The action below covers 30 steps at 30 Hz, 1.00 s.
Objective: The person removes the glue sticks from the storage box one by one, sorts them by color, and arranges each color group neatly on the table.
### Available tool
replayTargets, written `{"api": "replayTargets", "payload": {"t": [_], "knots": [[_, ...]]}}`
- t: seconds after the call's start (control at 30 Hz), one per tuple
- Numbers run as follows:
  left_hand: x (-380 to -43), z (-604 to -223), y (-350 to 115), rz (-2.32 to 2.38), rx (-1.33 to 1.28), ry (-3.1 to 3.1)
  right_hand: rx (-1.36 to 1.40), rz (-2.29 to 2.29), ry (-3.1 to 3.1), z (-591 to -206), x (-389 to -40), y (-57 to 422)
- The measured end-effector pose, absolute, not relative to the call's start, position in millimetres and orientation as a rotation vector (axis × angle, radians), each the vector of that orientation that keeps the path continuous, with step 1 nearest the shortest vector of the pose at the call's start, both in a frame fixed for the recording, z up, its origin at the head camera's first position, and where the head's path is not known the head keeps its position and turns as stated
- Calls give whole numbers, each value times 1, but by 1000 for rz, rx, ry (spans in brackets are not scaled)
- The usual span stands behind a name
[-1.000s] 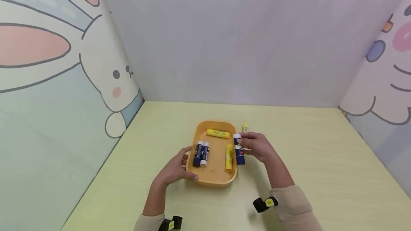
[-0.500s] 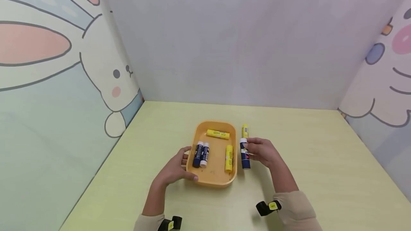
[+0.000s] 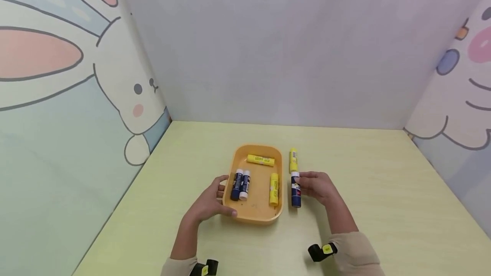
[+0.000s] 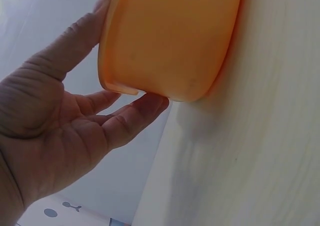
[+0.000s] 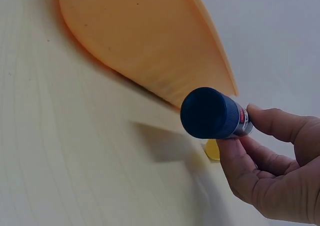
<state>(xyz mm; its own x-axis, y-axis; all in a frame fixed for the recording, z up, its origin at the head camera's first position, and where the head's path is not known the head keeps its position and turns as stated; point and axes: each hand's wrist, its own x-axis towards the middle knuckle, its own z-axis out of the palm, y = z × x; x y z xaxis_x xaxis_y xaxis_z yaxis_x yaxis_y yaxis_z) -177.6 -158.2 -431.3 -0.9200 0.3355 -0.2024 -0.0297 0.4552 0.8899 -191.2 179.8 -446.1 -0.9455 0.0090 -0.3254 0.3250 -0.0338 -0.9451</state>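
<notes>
Navy and white, a small tube (image 3: 296, 189) is pinched between the thumb and fingertips of the person's right hand (image 3: 317, 186), off the right side of the orange tray (image 3: 258, 191). From the right wrist it shows clear of the tray, its dark end toward the camera and a shadow spread on the pale bench (image 3: 364, 173) below. Just beyond its white end, a yellow tube (image 3: 293, 159) lies on the bench, pointing away from the person.

The left hand (image 3: 209, 201) grips the tray's near left corner, thumb at the rim and fingers against the outside of the wall. Inside, two navy tubes (image 3: 236, 184) lie side by side along the left; one yellow stick (image 3: 261, 160) lies crosswise near the far end, and another yellow stick (image 3: 273, 189) runs lengthwise by the right wall.

Both sleeves (image 3: 354, 246) are beige, with black straps (image 3: 322, 251) at the wrists. A cartoon rabbit (image 3: 126, 76) covers the left-hand wall.
</notes>
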Motion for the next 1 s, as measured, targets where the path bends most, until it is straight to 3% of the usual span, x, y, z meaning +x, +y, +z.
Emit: {"api": "replayTargets", "payload": {"t": [1.0], "knots": [[-178, -433, -161, 1474, 291, 2323, 529, -1678, 2438, -454, -191, 167]]}}
